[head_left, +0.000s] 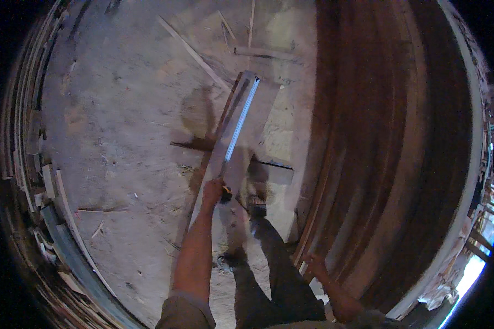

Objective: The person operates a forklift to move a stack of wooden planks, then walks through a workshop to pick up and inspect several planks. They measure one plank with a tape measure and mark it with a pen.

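My left hand (pixel 213 192) is closed around a dark tape measure (pixel 225 194) with a bit of yellow on it. From it the pale tape blade (pixel 240 123) runs out along the top of a long wooden plank (pixel 223 143), its end at the plank's far end. The plank lies slanted, far end to the right, and passes under my left hand and forearm. Lower right, my right hand (pixel 314 265) hangs beside the near edge of stacked dark boards (pixel 368 164). Its fingers are too small and dim to make out.
Short wood pieces (pixel 277 164) stick out on both sides beneath the plank. Thin offcuts (pixel 195 57) are scattered on the dusty floor (pixel 115 126) farther off. More long strips of wood (pixel 22 126) line the left side. My legs and feet (pixel 258 208) stand right of the plank.
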`<state>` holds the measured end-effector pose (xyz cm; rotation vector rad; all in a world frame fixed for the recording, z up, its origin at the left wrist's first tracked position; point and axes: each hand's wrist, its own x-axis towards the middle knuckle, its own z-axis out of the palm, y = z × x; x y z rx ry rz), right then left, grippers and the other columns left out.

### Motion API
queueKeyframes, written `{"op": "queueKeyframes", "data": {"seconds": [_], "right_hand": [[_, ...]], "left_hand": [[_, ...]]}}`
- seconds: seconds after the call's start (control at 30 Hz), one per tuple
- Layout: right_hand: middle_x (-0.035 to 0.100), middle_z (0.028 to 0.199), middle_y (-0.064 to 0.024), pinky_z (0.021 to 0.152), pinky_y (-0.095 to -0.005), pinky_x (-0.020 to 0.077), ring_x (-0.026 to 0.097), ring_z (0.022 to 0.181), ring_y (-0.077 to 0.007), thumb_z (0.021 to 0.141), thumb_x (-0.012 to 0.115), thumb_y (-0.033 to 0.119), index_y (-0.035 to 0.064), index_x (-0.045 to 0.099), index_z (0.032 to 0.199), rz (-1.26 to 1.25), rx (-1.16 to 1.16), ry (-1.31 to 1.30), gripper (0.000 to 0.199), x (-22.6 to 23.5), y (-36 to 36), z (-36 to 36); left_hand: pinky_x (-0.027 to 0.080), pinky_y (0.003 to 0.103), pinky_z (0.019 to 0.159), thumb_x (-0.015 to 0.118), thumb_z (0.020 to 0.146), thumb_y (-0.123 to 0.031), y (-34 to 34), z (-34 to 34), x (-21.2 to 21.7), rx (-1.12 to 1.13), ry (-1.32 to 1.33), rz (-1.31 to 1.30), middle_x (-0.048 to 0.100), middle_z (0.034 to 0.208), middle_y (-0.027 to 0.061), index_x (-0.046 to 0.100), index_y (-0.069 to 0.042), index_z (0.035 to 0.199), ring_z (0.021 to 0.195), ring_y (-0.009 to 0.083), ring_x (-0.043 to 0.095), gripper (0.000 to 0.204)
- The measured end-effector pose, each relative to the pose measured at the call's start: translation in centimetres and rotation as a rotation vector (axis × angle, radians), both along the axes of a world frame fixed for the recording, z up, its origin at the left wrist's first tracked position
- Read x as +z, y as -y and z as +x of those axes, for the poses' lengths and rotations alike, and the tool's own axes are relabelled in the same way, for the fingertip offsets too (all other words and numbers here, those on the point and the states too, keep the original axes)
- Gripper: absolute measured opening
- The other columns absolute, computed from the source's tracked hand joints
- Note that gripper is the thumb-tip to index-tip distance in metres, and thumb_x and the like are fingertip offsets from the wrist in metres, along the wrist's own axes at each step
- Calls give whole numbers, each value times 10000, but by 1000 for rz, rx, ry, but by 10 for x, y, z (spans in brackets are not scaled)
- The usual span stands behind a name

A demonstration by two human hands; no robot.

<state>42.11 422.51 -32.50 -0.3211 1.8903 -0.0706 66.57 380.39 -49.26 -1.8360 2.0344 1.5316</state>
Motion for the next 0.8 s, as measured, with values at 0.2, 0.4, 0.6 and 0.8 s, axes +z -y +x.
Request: {"op": "queueKeyframes", "data": {"seconds": [0.2,0.4,0.6,0.8], "right_hand": [[663,993,-120,810,-362,486,625,935,-212,916,576,382,44,656,1084,42,-231,-53,385,-10,-26,19],[665,999,-109,787,-342,497,631,914,-186,915,562,386,48,658,1076,208,-353,-28,386,1,5,3],[649,977,-72,788,-334,490,609,907,-174,907,596,401,72,621,1126,212,-381,-50,396,-18,-32,2],[650,920,-41,682,-310,494,600,774,-141,900,613,406,76,641,1083,121,-336,-67,379,-16,-29,10]], "left_hand": [[521,411,746,518,907,-344,67,-70,-3,-133,201,-94,664,815,182,659,-17,966,765,327,664,361],[510,453,744,425,935,-226,82,-58,-128,-66,50,88,667,849,215,691,-57,851,787,370,659,326],[519,473,691,456,896,-198,81,-38,-175,-239,140,-83,667,835,194,631,-54,886,761,377,656,227],[511,481,731,488,877,-246,82,-42,-144,-353,92,-297,670,845,192,666,-49,886,774,376,656,265]]}}
